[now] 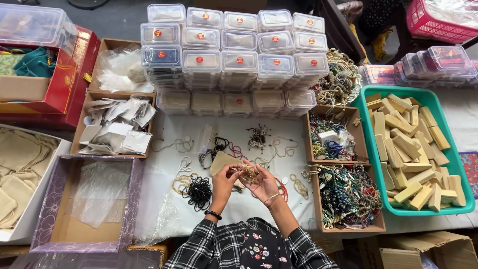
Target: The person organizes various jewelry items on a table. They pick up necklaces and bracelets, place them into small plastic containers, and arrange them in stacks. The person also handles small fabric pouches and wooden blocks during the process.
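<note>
From the head view, my left hand (224, 180) and my right hand (263, 183) meet over the near middle of the white-covered table (169, 219), both pinching one pale beaded necklace (249, 173) bunched up between them. My left fingers curl around its left end; my right palm is turned up, fingers bent under the bundle. A tan cloth pouch (220, 162) lies just behind my left hand, partly hidden by it.

A coil of black beads (197, 192) lies just left of my left wrist, and loose strings of beads are scattered behind my hands toward the far edge. There, stacked clear plastic boxes (234, 55) with red dots on the lids form a wall. At the right edge, two brown cardboard trays of mixed beads (346, 197) sit side by side, with a green tray of wooden blocks (411, 154) beyond them. Near the left corner stands an open purple-edged box (87, 204).
</note>
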